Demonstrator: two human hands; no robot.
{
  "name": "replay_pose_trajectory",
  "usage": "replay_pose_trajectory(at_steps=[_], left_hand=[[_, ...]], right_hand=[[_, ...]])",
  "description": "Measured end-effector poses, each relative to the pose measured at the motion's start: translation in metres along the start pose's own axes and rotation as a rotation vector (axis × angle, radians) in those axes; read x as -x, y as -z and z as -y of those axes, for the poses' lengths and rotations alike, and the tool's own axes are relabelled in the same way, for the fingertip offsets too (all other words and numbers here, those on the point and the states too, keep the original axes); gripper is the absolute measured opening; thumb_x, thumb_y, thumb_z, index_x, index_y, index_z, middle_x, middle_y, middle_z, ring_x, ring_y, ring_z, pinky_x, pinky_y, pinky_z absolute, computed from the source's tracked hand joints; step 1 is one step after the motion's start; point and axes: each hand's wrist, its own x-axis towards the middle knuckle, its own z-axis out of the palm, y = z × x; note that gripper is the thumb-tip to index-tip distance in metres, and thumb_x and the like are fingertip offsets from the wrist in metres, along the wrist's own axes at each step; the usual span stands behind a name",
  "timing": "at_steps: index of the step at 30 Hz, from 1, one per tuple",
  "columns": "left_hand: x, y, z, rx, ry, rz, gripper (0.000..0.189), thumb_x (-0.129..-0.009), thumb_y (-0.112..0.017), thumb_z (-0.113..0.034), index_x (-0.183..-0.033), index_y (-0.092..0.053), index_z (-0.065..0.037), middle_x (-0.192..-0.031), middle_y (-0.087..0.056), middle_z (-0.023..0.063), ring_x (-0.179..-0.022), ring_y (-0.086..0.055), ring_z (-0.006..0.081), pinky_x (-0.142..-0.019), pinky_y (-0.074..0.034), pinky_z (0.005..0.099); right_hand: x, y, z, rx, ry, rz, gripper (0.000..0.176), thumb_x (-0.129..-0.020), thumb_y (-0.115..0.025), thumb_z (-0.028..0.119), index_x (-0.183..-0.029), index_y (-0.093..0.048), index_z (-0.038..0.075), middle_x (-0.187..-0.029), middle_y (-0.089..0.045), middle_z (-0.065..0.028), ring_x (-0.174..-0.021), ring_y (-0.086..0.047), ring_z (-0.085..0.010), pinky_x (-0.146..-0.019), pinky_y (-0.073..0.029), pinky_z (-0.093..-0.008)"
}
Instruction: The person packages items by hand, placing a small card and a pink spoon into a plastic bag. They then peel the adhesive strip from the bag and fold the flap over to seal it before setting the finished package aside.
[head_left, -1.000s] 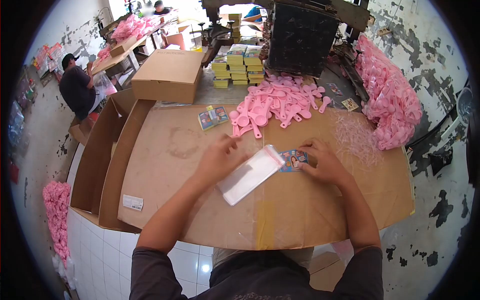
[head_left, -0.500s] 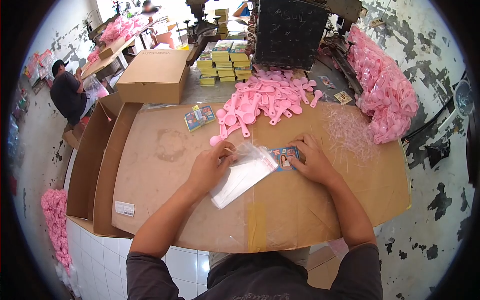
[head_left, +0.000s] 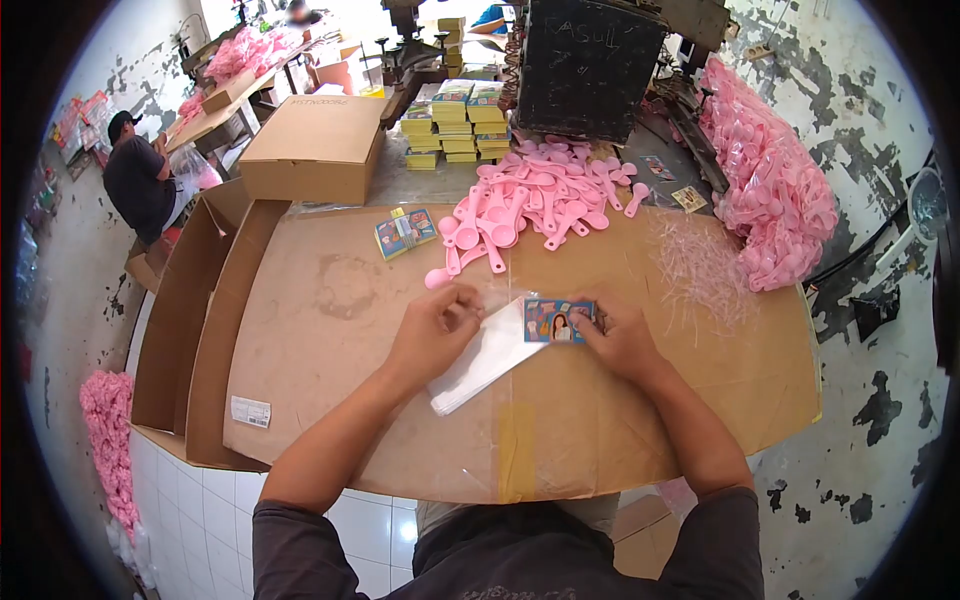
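A stack of clear plastic bags (head_left: 478, 368), looking white, lies slanted on the cardboard in front of me. My left hand (head_left: 440, 328) is at its upper left, thumb and fingers pinched together at the thin film of a bag; the film's edge is hard to see. My right hand (head_left: 615, 335) grips a blue printed card (head_left: 560, 321) by its right end, thumb on top. The card's left part overlaps the upper right end of the bags. Beyond my hands lies a heap of pink plastic spoons (head_left: 535, 200), with one spoon close to my left fingertips.
A banded card bundle (head_left: 405, 233) lies left of the spoons. Card stacks (head_left: 455, 120), a closed carton (head_left: 312, 150) and a black metal box (head_left: 585, 70) stand behind. Plastic scraps (head_left: 705, 270) and bagged pink spoons (head_left: 765, 180) are right. A person (head_left: 140, 180) works far left.
The card has moved left and up, from beside the bags to over their upper end, with my right hand on it. My left hand's fingers have drawn closer together.
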Motion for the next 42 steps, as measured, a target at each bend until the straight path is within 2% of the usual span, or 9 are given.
replay_pose_trajectory(at_steps=[2,7,17,20,23,26,32,38,42], left_hand=[[-0.002,0.002,0.009,0.147,-0.012,-0.008,0.015,-0.093,-0.070,-0.007,-0.105,-0.066,0.000,-0.094,-0.074,0.0069,-0.073,-0.065,0.0142,-0.073,-0.054,0.0289],[-0.001,0.016,-0.024,0.654,0.153,0.186,0.014,-0.098,-0.064,-0.003,-0.111,-0.063,0.002,-0.097,-0.075,0.0142,-0.084,-0.071,0.0165,-0.079,-0.058,0.0291],[0.006,0.008,-0.030,0.529,0.235,0.257,0.025,-0.102,-0.066,-0.017,-0.114,-0.069,0.005,-0.101,-0.076,0.0112,-0.091,-0.076,0.0191,-0.077,-0.059,0.0276],[0.007,0.010,-0.034,0.511,0.250,0.257,0.027,-0.103,-0.066,-0.019,-0.116,-0.069,0.005,-0.101,-0.076,0.0103,-0.093,-0.076,0.0182,-0.076,-0.059,0.0275],[0.008,0.010,-0.034,0.469,0.226,0.265,0.028,-0.103,-0.066,-0.020,-0.117,-0.068,0.004,-0.102,-0.076,0.0114,-0.093,-0.076,0.0173,-0.076,-0.059,0.0281],[0.010,0.007,-0.034,0.405,0.180,0.275,0.027,-0.103,-0.065,-0.020,-0.116,-0.069,0.003,-0.102,-0.077,0.0113,-0.094,-0.076,0.0176,-0.076,-0.059,0.0279],[0.010,0.009,-0.033,0.432,0.210,0.252,0.025,-0.103,-0.065,-0.021,-0.113,-0.070,0.002,-0.100,-0.077,0.0108,-0.093,-0.076,0.0183,-0.074,-0.058,0.0273],[0.010,0.010,-0.036,0.420,0.206,0.233,0.025,-0.103,-0.065,-0.020,-0.114,-0.070,0.002,-0.101,-0.077,0.0099,-0.093,-0.076,0.0178,-0.072,-0.058,0.0267],[0.014,0.007,-0.037,0.250,0.099,0.282,0.025,-0.103,-0.065,-0.019,-0.116,-0.069,0.002,-0.101,-0.076,0.0087,-0.090,-0.075,0.0137,-0.073,-0.058,0.0253]], right_hand=[[-0.003,-0.001,0.009,0.100,0.151,0.011,0.022,-0.093,-0.069,0.005,-0.115,-0.067,0.002,-0.095,-0.065,-0.0069,-0.074,-0.058,-0.0108,-0.065,-0.048,-0.0289],[-0.008,0.005,0.020,-0.143,-0.006,-0.041,0.020,-0.095,-0.069,0.006,-0.115,-0.068,0.002,-0.095,-0.064,-0.0043,-0.074,-0.056,-0.0082,-0.064,-0.046,-0.0265],[-0.033,0.012,0.063,-0.561,-0.014,-0.095,0.026,-0.099,-0.065,0.004,-0.125,-0.062,0.000,-0.105,-0.070,-0.0037,-0.088,-0.062,-0.0069,-0.073,-0.047,-0.0245],[-0.034,0.012,0.058,-0.472,0.071,-0.047,0.023,-0.099,-0.064,0.002,-0.122,-0.064,0.001,-0.104,-0.069,-0.0040,-0.089,-0.063,-0.0081,-0.074,-0.049,-0.0262],[-0.037,0.026,0.073,-0.010,0.275,0.112,0.020,-0.098,-0.064,0.001,-0.118,-0.067,0.001,-0.102,-0.068,-0.0040,-0.090,-0.064,-0.0085,-0.076,-0.051,-0.0281],[-0.041,0.023,0.082,0.055,0.375,0.069,0.018,-0.096,-0.066,0.000,-0.114,-0.069,0.001,-0.101,-0.066,-0.0046,-0.088,-0.064,-0.0091,-0.076,-0.052,-0.0285],[-0.042,0.002,0.074,-0.424,0.203,-0.200,0.019,-0.093,-0.069,-0.001,-0.112,-0.069,0.001,-0.101,-0.067,-0.0058,-0.081,-0.064,-0.0108,-0.070,-0.051,-0.0272],[-0.040,0.019,0.079,0.007,0.360,0.072,0.022,-0.091,-0.072,0.000,-0.113,-0.070,0.001,-0.098,-0.069,-0.0078,-0.081,-0.063,-0.0107,-0.066,-0.050,-0.0275],[-0.041,0.010,0.093,0.016,0.235,0.132,0.022,-0.091,-0.074,0.003,-0.113,-0.070,0.004,-0.093,-0.069,-0.0059,-0.083,-0.063,-0.0099,-0.066,-0.049,-0.0255]])
